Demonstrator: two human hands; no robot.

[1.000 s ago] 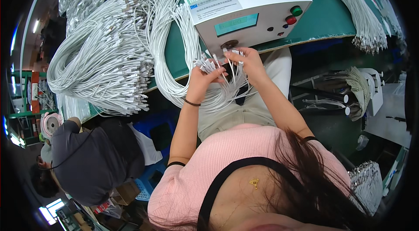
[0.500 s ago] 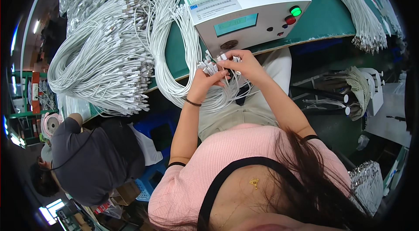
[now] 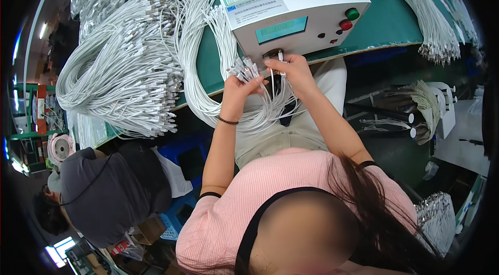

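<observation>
One white test box [image 3: 291, 7] stands on the green worktop [image 3: 384, 25], with one green button [image 3: 352, 13] and one red button [image 3: 345, 24] on its front. The left hand [image 3: 240, 88] grips a fan of white cable ends [image 3: 244, 69], too many to count. The right hand [image 3: 286, 69] pinches a single cable plug [image 3: 280, 57] at the box's front socket. Two large cable heaps [image 3: 119, 82] lie to the left, a third bundle [image 3: 426, 20] far right.

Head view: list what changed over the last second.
The right hand lifted one cable plug up to the socket on the white tester box. Its green lamp, lit half a second ago, is now dark. The left hand still holds the plug bundle.
</observation>
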